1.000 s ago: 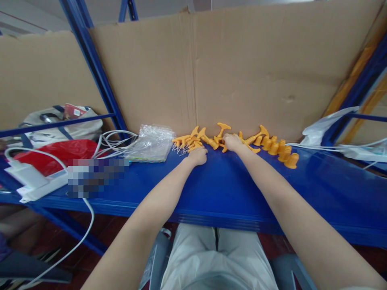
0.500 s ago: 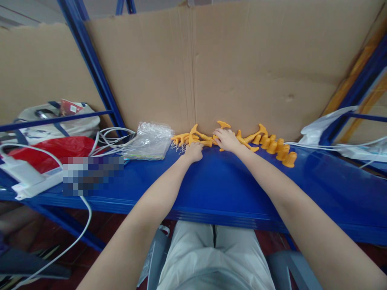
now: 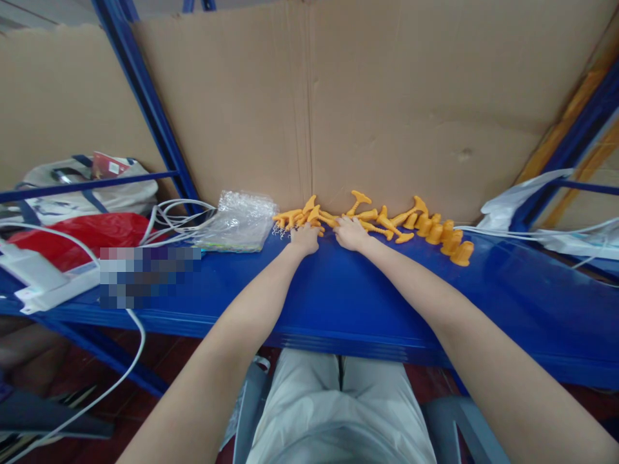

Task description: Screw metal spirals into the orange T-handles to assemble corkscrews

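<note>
My left hand rests at the front of a heap of orange plastic pieces, its fingers curled in and partly hidden. A T-ended orange piece rises just beyond its knuckles; the hand appears closed on an orange piece. Close by on the right, my right hand lies palm down with its fingers apart over other orange pieces, touching them. Behind it, a T-shaped orange piece leans toward the cardboard. More branching orange pieces lie to its right. Small wavy metal wires lie left of my left hand.
Orange cup-shaped pieces stand in a slanting row on the blue shelf. Clear plastic bags lie to the left, near white cables and a power strip. A cardboard sheet closes off the back.
My right hand has moved left and toward me, uncovering the leaning T-shaped piece and others behind it. My left hand has shifted slightly left. The view has tilted a little.
</note>
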A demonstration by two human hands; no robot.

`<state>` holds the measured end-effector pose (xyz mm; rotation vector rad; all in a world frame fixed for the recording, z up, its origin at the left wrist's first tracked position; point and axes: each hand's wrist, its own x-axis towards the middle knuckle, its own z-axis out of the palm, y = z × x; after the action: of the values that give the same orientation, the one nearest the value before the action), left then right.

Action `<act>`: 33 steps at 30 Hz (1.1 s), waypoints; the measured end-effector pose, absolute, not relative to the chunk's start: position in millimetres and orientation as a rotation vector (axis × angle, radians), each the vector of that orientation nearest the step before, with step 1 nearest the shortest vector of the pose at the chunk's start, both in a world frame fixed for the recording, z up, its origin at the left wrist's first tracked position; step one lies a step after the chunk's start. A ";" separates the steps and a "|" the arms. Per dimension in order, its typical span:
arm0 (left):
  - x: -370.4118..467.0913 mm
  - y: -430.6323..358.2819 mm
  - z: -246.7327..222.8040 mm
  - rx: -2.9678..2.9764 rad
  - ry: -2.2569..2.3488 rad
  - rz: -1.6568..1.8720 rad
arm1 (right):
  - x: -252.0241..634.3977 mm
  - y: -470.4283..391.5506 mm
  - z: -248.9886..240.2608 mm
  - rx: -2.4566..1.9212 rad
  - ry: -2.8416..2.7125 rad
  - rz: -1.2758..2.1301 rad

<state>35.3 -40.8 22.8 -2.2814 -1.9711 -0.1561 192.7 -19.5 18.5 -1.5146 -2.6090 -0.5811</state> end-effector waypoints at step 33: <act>46.6 -55.0 38.7 -2.336 -2.006 -0.104 | 190.5 -30.1 11.1 -1.474 -2.543 -0.633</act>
<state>46.6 -55.0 38.7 -2.3359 -2.0060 -0.1039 190.5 -30.1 11.1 -1.4736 -2.5431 -0.6334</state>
